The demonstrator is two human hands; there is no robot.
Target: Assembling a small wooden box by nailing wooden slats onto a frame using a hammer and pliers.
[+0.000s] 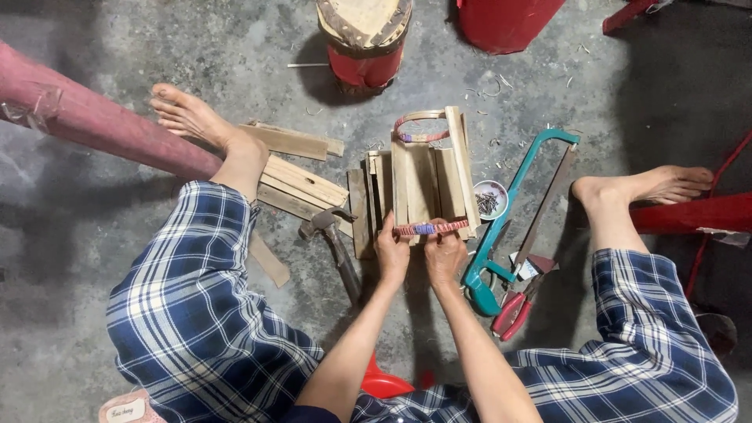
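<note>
A small wooden slat frame [427, 184] lies on the concrete floor between my legs. A reddish strap [429, 229] with a blue middle runs across its near end, and a similar strap [419, 125] loops over its far end. My left hand [391, 252] pinches the near strap's left part. Pressed against the frame's near edge, my right hand [445, 251] holds the strap's right part.
A hammer [335, 239] lies left of the frame beside loose wooden slats [301, 184]. To the right are a small dish of nails [490, 200], a teal hacksaw [513, 211] and red-handled pliers [513, 309]. A wooden stump [364, 35] and a red container [505, 22] stand ahead.
</note>
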